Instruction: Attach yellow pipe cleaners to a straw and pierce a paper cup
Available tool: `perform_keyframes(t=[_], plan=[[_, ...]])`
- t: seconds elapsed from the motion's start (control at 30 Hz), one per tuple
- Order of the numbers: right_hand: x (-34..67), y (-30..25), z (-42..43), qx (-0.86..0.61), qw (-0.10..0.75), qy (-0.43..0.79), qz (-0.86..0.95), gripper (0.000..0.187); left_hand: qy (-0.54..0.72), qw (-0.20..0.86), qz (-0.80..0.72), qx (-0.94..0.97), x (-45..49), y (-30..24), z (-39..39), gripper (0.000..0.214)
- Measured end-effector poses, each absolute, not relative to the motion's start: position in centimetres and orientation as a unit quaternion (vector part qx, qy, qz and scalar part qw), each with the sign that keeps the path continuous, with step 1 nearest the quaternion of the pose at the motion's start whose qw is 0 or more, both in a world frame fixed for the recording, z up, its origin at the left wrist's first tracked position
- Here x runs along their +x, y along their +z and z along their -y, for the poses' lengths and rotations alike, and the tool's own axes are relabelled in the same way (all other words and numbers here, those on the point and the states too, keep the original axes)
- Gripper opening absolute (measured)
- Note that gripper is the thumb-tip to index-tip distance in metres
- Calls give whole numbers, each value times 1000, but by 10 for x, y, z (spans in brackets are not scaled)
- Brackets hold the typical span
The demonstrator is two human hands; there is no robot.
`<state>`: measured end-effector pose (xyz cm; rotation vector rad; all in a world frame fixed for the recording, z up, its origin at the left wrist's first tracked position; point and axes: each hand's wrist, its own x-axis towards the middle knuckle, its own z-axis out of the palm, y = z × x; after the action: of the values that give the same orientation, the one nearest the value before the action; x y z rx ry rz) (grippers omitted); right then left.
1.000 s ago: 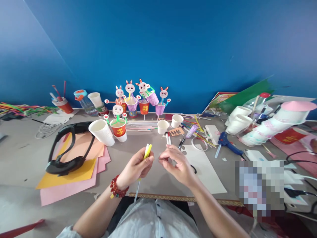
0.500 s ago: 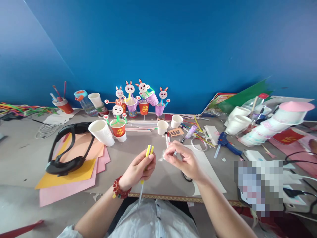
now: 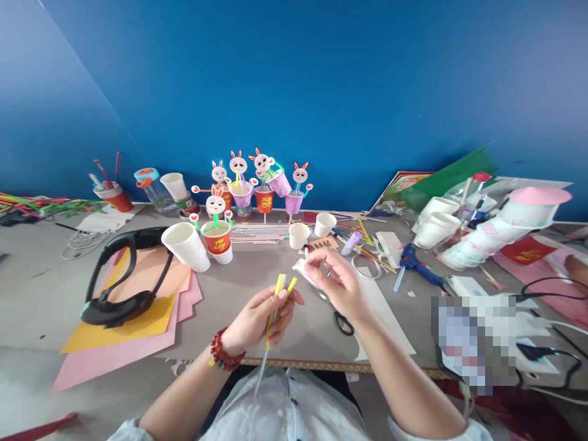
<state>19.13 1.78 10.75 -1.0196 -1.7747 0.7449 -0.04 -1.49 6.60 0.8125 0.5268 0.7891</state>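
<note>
My left hand, with a red bead bracelet on its wrist, is closed around yellow strips and a thin translucent stick. The strips' upper ends spread apart above the thumb, and the stick runs down towards the shirt. To the right, my right hand is raised with thumb and fingers pinched together. What it holds, if anything, is hidden. A small whitish piece shows just left of its fingertips; I cannot tell whether they touch. Black-handled scissors lie below this hand, partly over white paper.
Rabbit figures in paper cups stand by the wall. Stacked white cups, a black headset and coloured sheets lie left. A blue glue gun, a cup tower and cables occupy the right.
The yellow strips' tops have spread apart in my left hand, which has dipped slightly. My right hand has moved slightly upward, and more of the scissors shows.
</note>
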Motion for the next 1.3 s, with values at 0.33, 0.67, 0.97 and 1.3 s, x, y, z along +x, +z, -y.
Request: perform_keyframes(t=[0.33,0.67,0.97,1.3], plan=[[164,121,-45,-318,363,316,817,10,286,824,-227,433,4,71,15,35],[162,115,-52,-299,340,407,794,9,251,868,-201,378,5,73,9,34],[161,112,-55,-315,337,416,784,9,254,866,-222,370,5,74,8,27],[161,108,-56,-345,362,375,780,8,295,839,-229,396,9,66,9,32]])
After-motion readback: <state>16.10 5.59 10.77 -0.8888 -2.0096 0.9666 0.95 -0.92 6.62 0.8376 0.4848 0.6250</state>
